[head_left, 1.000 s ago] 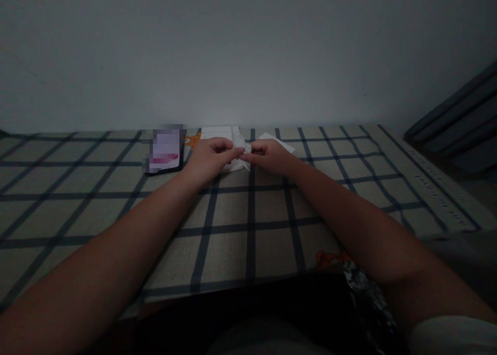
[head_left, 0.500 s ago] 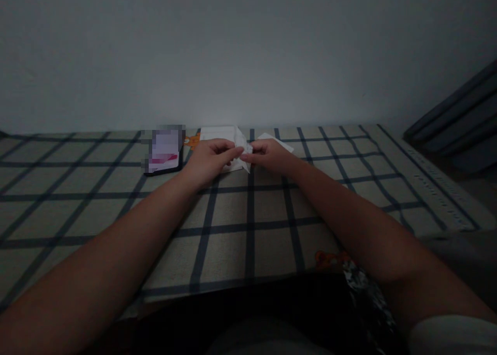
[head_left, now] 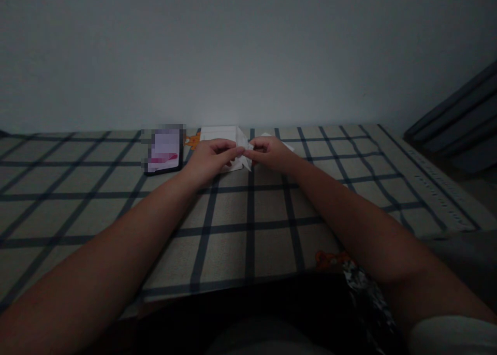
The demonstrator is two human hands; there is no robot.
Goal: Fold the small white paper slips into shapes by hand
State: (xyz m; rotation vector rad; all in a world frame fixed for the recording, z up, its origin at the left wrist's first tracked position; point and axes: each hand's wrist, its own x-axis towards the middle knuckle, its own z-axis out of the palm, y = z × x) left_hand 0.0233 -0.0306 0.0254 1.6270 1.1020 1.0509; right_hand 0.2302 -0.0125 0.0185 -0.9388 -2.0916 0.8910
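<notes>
Between my two hands is a folded white paper [head_left: 243, 137], with creased, pointed flaps standing up and down. My left hand [head_left: 214, 157] pinches it from the left with thumb and fingers. My right hand [head_left: 269, 152] pinches its right side, the fingertips of both hands almost touching. Behind and under my left hand lies a flat white sheet or pad [head_left: 217, 132]. Another white piece [head_left: 288, 147] shows partly from behind my right hand. The fingers hide the middle of the folded paper.
A phone or tablet [head_left: 165, 150] with a lit, partly blurred screen lies left of my hands. The checked cloth [head_left: 267, 246] covers the table up to the grey wall. Dark folded fabric [head_left: 462, 122] is at the far right.
My right fingertips have moved slightly up and closer to my left thumb. The paper's flaps have shifted a little between the hands.
</notes>
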